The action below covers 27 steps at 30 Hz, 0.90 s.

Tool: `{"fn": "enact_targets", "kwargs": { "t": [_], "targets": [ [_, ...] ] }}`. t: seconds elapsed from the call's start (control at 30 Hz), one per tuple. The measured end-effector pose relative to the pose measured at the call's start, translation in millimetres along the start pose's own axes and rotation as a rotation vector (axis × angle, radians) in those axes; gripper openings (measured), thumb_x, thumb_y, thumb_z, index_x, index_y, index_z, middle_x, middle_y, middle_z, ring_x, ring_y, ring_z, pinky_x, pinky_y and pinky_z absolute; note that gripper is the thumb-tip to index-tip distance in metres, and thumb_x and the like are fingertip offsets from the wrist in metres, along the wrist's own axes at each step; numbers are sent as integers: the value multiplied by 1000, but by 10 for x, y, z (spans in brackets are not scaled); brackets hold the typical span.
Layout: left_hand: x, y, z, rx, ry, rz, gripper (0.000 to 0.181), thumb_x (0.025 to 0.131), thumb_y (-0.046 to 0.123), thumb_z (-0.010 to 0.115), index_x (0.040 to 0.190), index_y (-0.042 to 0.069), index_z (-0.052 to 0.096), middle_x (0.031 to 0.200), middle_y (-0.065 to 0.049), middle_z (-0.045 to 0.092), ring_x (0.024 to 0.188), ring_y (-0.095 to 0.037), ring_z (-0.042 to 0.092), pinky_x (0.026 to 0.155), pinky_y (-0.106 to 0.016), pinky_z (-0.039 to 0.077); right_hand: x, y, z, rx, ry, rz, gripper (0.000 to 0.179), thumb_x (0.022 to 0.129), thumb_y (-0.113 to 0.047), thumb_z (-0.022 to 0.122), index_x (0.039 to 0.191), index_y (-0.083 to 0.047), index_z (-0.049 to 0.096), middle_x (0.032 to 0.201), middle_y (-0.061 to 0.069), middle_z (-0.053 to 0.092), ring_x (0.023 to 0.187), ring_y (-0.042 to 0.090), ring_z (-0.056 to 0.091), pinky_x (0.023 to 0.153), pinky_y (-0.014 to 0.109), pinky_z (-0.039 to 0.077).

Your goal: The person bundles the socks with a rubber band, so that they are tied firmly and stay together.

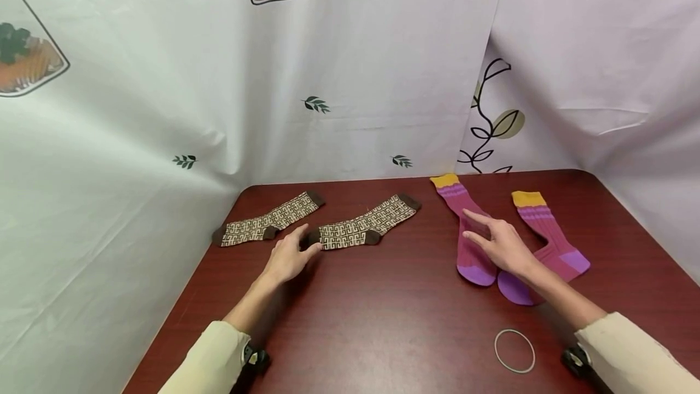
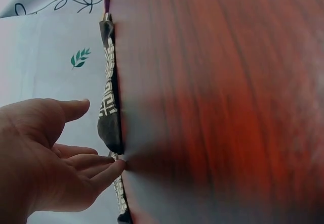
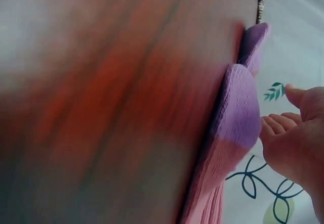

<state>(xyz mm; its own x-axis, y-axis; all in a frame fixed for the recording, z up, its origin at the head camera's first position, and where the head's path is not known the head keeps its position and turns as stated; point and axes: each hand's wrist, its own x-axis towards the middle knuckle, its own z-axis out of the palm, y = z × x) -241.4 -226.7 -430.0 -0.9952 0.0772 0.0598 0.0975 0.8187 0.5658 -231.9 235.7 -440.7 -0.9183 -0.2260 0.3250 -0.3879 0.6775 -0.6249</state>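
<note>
Two brown-and-cream patterned socks lie flat on the left half of the table, one at the far left (image 1: pixel 251 228) and one nearer the middle (image 1: pixel 347 234). My left hand (image 1: pixel 285 259) reaches between them, its thumb overlapping the dark toe of the middle sock; the left wrist view shows the fingers extended and the palm holding nothing. On the right lie two magenta socks with yellow cuffs and purple toes, a left one (image 1: pixel 467 258) and a right one (image 1: pixel 555 238). Over both extends my right hand (image 1: pixel 505 248), fingers loosely straight and grasping nothing, partly hiding them.
A thin pale ring-shaped band (image 1: pixel 533 354) lies on the dark red wooden table (image 1: pixel 383 321), near the front right. White printed cloth (image 1: pixel 355 78) hangs behind the table's back edge and along its sides. Each wrist wears a small black device.
</note>
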Motion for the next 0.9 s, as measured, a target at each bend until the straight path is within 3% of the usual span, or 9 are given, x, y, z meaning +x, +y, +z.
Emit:
{"fn": "enact_targets", "kwargs": {
  "t": [0.1,0.33,0.57,0.73,0.9],
  "targets": [
    [22,-7,5,-5,-10,-8,68,103,32,71,159,2,46,150,-25,57,140,-44,53,111,-65,40,75,-9,56,25,-22,10,57,98,-11,78,148,6,57,146,28,59,132,46,59,104,63,47],
    [72,-30,16,33,-14,6,55,102,16,71,152,1,55,140,-22,66,134,-40,59,110,-64,41,285,-34,224,95,-78,3,62,98,-12,78,150,9,53,149,30,55,135,47,56,111,64,42],
    [112,-77,24,40,35,5,49,97,9,76,145,3,64,131,-20,72,123,-38,67,107,-64,44,529,-66,405,146,-151,15,63,100,-12,76,151,13,48,153,31,50,140,46,51,112,59,43],
    [151,-84,61,36,69,-2,47,95,11,79,140,5,68,126,-18,74,118,-36,70,108,-64,43,693,-84,508,213,-142,51,63,100,-9,75,150,16,46,152,34,49,139,48,50,111,57,44],
    [159,-85,91,57,102,-8,46,93,12,82,137,7,71,119,-17,77,116,-36,71,107,-64,42,826,-72,600,214,-137,80,62,101,-8,73,151,16,45,153,34,47,140,49,49,112,57,42]
  ]
}}
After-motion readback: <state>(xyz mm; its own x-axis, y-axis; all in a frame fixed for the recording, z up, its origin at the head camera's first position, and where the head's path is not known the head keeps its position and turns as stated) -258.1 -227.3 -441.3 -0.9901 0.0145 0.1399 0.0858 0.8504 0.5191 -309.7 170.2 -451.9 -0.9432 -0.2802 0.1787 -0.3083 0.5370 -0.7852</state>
